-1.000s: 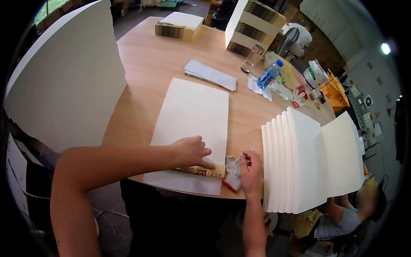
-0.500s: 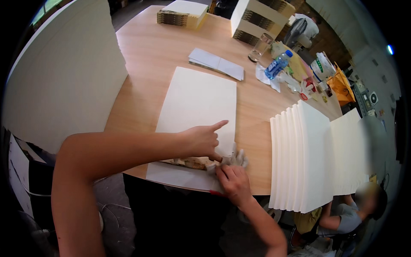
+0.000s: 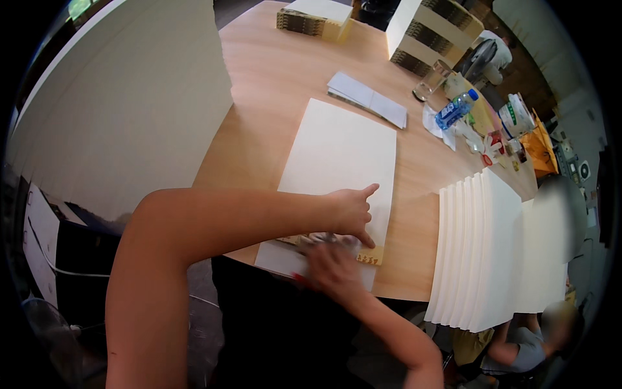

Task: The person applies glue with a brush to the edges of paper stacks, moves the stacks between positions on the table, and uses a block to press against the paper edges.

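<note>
A large white sheet or stack of paper (image 3: 343, 152) lies in front of me on the table. Its near edge has a yellowish strip (image 3: 369, 254) with brown marks. My left hand (image 3: 350, 211) presses on it near that edge, thumb and little finger spread, middle fingers bent. My right hand (image 3: 332, 264), smeared by motion, grips a crumpled greyish cloth (image 3: 330, 242) against the strip, left of my left thumb. Beneath the strip, another white sheet (image 3: 275, 261) reaches the table's front edge. Something small and red (image 3: 301, 279) shows by my right hand; its kind is unclear.
A tall pale stack (image 3: 129, 110) stands left; fanned white folded sheets (image 3: 476, 253) stand right. Behind are folded papers (image 3: 369, 100), a glass (image 3: 433, 81), a bottle (image 3: 457, 109), a white tub (image 3: 516, 117) and thick paper blocks (image 3: 431, 35). Another person (image 3: 528, 343) sits at lower right.
My right hand has swept left along the near edge with the cloth, uncovering the strip's right end. My left hand stays pressed on the paper. The whole view has shifted.
</note>
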A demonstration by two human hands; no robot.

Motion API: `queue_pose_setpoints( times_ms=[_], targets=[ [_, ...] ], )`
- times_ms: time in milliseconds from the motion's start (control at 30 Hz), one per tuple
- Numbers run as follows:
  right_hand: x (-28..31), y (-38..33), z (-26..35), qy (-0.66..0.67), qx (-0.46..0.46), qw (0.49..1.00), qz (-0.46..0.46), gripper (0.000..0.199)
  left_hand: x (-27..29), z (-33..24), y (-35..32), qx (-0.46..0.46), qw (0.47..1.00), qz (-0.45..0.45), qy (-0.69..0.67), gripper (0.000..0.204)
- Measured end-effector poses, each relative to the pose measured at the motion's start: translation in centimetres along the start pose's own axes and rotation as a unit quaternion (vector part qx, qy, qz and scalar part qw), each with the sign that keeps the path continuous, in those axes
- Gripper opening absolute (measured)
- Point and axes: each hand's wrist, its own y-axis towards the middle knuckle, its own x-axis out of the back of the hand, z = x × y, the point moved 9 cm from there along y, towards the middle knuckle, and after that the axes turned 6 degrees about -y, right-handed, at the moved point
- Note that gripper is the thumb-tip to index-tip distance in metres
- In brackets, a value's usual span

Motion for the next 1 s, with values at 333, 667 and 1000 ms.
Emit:
queue_pose_setpoints(
  times_ms=[333,667,1000],
  targets=[
    [-6.4,0.8,4.6,0.017,0.058,0.996,-0.071,0.047,2.2,-0.7,1.1,0.006,1.0,-0.007,-0.003,0.073],
    [4.7,-9.8,-7.9,-0.1,-0.043,0.99,-0.092,0.021,1.5,1.5,-2.2,0.089,0.99,0.037,-0.104,0.125],
    [4.1,-17.5,-16.6,0.115,-0.336,0.916,-0.188,0.014,-2.3,-4.1,-10.2,0.198,0.943,-0.231,-0.135,0.057]
  ],
)
